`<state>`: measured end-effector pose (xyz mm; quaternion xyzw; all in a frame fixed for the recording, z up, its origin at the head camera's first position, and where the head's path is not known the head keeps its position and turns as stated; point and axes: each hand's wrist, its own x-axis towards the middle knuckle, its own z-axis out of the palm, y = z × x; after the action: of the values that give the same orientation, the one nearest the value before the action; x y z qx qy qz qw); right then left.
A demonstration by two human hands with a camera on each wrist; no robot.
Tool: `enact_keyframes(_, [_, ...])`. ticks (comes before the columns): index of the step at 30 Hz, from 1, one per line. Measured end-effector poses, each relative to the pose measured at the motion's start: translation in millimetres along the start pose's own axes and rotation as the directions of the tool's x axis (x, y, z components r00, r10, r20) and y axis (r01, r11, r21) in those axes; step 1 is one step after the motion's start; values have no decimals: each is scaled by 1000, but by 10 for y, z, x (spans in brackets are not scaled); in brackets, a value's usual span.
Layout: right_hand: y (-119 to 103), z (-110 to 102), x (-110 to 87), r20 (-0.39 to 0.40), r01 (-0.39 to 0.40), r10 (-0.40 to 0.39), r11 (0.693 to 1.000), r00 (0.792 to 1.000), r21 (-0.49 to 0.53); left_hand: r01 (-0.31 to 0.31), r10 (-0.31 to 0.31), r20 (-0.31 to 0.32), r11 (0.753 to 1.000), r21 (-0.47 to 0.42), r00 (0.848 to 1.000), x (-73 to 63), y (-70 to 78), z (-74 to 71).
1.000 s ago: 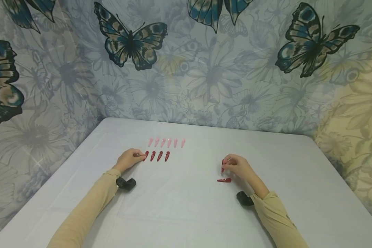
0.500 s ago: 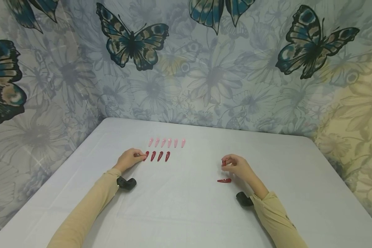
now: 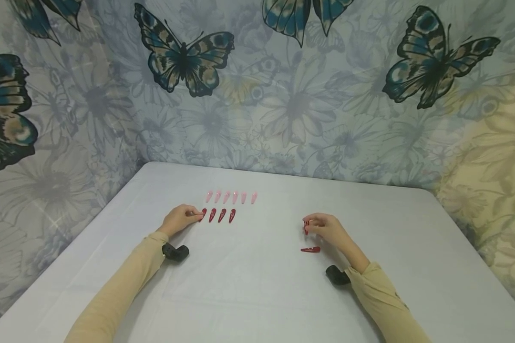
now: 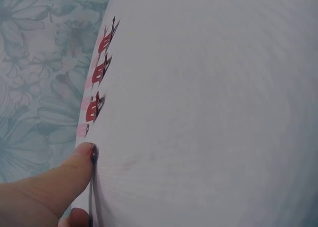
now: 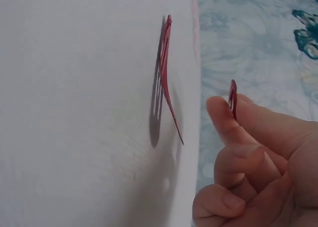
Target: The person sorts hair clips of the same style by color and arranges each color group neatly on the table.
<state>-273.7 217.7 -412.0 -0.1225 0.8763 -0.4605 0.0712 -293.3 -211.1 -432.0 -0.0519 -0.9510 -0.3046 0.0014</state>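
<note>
My left hand point(image 3: 180, 220) pinches the lower end of the leftmost red snap hair clip point(image 3: 203, 214), which lies in a row on the table. In the left wrist view, the thumb point(image 4: 69, 175) covers most of that clip. Raised over the table at the right, my right hand point(image 3: 329, 231) holds another red hair clip point(image 5: 233, 99) between thumb and index finger. A loose red hair clip point(image 3: 311, 249) lies crosswise just nearer to me than the right hand; in the right wrist view this loose clip point(image 5: 166, 73) casts a long shadow.
Behind the red row, several pink hair clips point(image 3: 235, 197) form a parallel row. More red clips point(image 3: 221, 216) continue to the right of my left hand. The white table point(image 3: 257, 276) meets a wall point(image 3: 283, 119) with a flower and butterfly print at the back.
The right hand has turned the red hair clip in its fingers, from hanging upright through a tilt to upright again, and shifted slightly left. The left hand stays on its clip.
</note>
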Motion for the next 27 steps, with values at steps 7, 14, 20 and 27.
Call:
enact_keyframes(7, [-150, -59, 120, 74, -11, 17, 997, 997, -81, 15, -15, 2, 1000, -6, 1000, 8, -1, 9])
enact_keyframes(14, [-246, 137, 340, 117, -23, 34, 995, 993, -98, 7, -7, 0, 1000, -2, 1000, 11, -1, 0])
enact_keyframes(20, [-377, 442, 502, 122, -2, 15, 994, 992, -109, 9, -9, 11, 1000, -11, 1000, -3, 0, 2])
enact_keyframes(27, [-593, 659, 680, 58, 0, 5, 997, 998, -79, -1, 1, 11, 1000, 0, 1000, 4, 6, 4])
